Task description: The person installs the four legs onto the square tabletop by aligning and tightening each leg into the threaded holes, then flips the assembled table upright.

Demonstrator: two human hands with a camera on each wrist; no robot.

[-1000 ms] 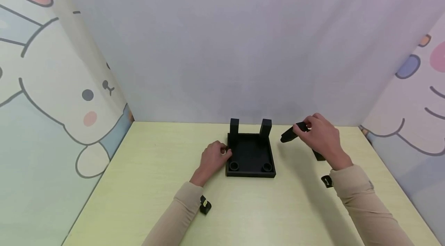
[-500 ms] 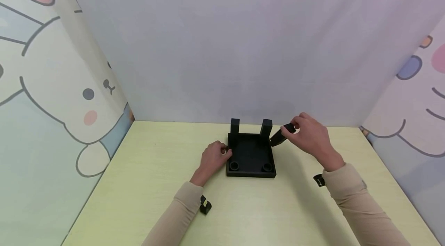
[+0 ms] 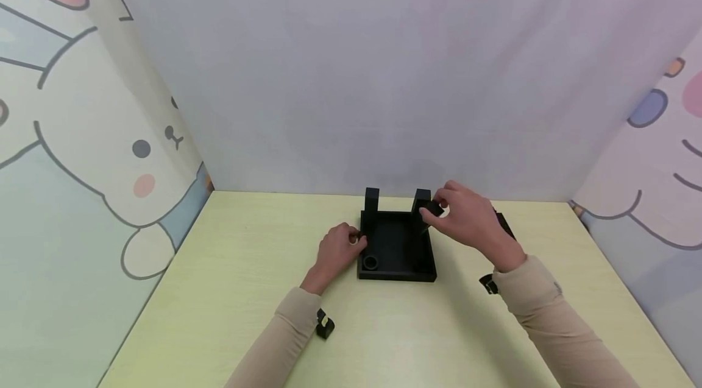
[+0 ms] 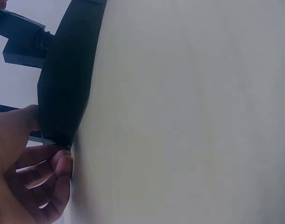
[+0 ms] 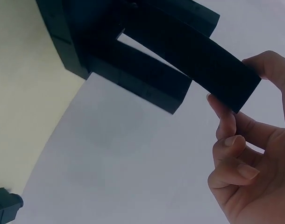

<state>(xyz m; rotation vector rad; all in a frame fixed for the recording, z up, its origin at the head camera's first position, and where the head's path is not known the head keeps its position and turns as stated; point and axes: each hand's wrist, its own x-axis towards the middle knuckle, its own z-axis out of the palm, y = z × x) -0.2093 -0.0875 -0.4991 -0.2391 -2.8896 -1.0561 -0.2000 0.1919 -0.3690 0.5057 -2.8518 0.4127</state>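
A black square base (image 3: 392, 242) with a raised rim lies on the table, two square legs standing at its back corners: a left leg (image 3: 371, 205) and a right leg (image 3: 420, 202). Its front left corner has a round socket (image 3: 370, 262); the front right one is lost in dark. My left hand (image 3: 336, 251) grips the base's left side, thumb over the rim and fingers low by the edge. With thumb and fingertips, my right hand (image 5: 254, 154) pinches the upper end of another black leg (image 5: 194, 60), held tilted over the base's right side.
One more black leg (image 3: 504, 225) lies on the table to the right, partly hidden behind my right hand; its end with a round peg (image 5: 7, 205) shows in the right wrist view. A pale curtain wall (image 3: 384, 71) rises at the table's back edge.
My right hand has carried its leg leftward, from beside the base to over its right side. The leg on the table shows again behind the hand. My left hand stays put.
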